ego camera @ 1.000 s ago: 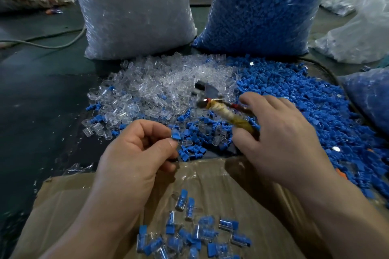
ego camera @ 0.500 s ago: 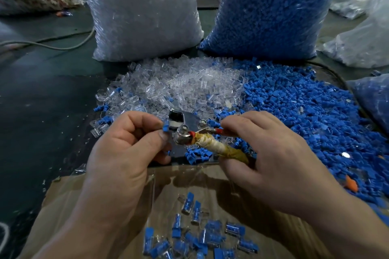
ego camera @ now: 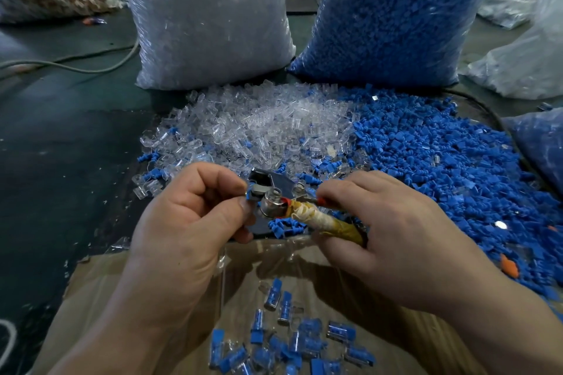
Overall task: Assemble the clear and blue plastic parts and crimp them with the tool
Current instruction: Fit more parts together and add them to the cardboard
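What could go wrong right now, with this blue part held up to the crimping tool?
1. The left hand pinches the small blue part right against the tool head, so a fingertip might get nipped when the right hand squeezes.
2. The part may sit crooked and crimp badly.
3. If it slips, it could drop among the loose blue pieces below.

A factory floor: a clear-parts sack is standing at eleven o'clock, a blue-parts sack at one, a loose heap spreading below.

Left hand and right hand close together, fingers curled (knuckles up).
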